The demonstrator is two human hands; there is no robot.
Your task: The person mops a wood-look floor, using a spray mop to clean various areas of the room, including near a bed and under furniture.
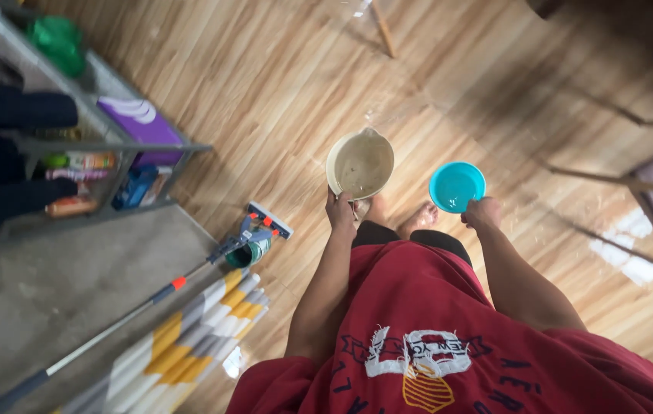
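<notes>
The person stands on a wooden floor [280, 84] and looks straight down past a red shirt [434, 337] at both hands.

**Left hand.** The left hand [340, 211] is closed on the near rim of a cream bowl [360, 163], fingers curled over the edge. The bowl has a small pouring spout on its far rim, pointing away from the body. It is held level in the air above the floor, and its inside looks wet or smeared; whether it contains liquid cannot be told. A rim grip on the near side keeps the spout clear and the bowl away from the shirt.

**Right hand.** The right hand [484, 212] is closed on the near edge of a turquoise bowl [457, 186], which is smaller than the cream one. It is also held roughly level, opening upward, and appears empty. The two bowls sit near each other at about the same height but do not touch.

**Surroundings.** Bare feet [407, 217] show on the floor below and between the bowls. A spray mop [188, 276] lies on the floor to the person's left, its head near the feet and its long handle running toward the lower left corner. Beside it lies a striped mat [188, 345] in grey, white and yellow. A metal shelf unit [104, 138] at the upper left carries bottles, packets and a purple box [142, 123].
</notes>
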